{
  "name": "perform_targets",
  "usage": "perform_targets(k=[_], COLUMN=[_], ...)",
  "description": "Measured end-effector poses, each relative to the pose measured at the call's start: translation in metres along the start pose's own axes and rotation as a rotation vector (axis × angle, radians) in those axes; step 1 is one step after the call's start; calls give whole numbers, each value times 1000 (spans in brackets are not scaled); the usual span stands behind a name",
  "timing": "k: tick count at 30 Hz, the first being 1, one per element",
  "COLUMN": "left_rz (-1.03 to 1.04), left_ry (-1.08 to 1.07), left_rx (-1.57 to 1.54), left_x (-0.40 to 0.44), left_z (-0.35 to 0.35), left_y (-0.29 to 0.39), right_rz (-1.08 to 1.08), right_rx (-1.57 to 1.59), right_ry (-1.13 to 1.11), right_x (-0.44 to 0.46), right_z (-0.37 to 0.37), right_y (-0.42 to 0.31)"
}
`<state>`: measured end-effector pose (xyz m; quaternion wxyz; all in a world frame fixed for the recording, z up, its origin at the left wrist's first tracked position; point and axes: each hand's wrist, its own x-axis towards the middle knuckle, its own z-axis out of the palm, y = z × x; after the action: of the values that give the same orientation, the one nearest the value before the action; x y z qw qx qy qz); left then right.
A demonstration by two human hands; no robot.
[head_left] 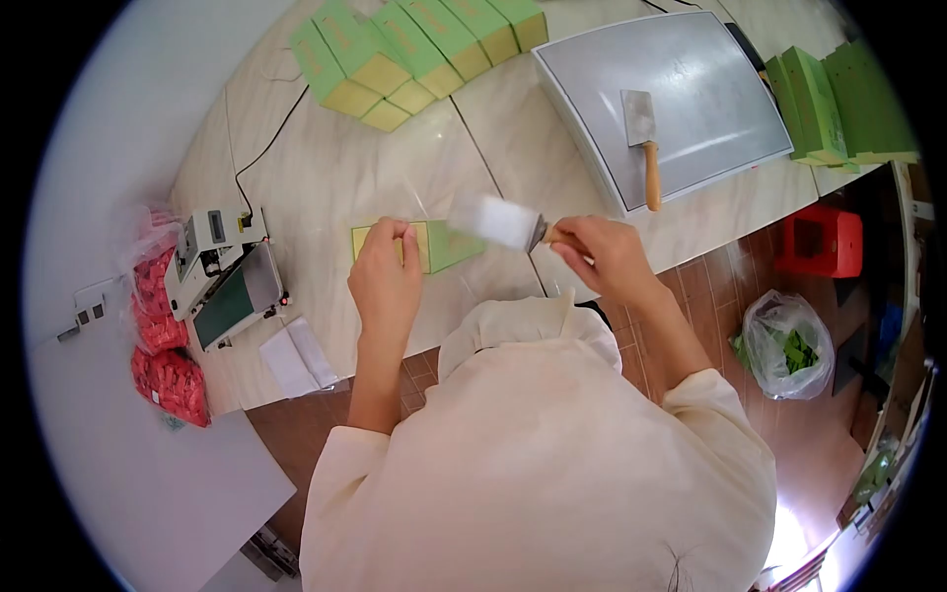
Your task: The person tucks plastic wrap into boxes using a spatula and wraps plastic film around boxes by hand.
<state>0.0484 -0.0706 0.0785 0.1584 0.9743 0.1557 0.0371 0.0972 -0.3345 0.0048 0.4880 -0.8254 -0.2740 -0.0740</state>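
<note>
A green-and-yellow box (pixel 452 247) lies on the marbled table in front of me. Over its yellow end is my left hand (pixel 387 271), fingers curled and thumb near the index finger. Whatever those fingertips pinch, if anything, is hidden. My right hand (pixel 604 259) grips the handle of a scraper. Its broad metal blade (pixel 501 222) is smeared by motion and points left, over the box's right part; I cannot tell whether they touch.
Green boxes (pixel 414 54) are stacked at the back, others (pixel 814 104) at right. A second scraper (pixel 646 148) lies on a grey-topped panel (pixel 705 99). A small machine (pixel 222 266), red packets (pixel 168 380) and white paper (pixel 296 357) are at left. A red stool (pixel 824 242) and plastic bag (pixel 786 345) stand on the floor.
</note>
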Motion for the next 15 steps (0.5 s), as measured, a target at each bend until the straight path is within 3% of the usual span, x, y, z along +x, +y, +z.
perform_targets(k=[2, 15], left_rz=[39, 60], left_ry=[25, 20], left_rx=[28, -22], left_x=[0, 7], left_z=[-1, 0], left_y=[-5, -26], right_rz=[-98, -220], right_rx=[70, 3], right_ry=[-128, -271], right_x=[6, 29], right_z=[1, 3], right_y=[-8, -26])
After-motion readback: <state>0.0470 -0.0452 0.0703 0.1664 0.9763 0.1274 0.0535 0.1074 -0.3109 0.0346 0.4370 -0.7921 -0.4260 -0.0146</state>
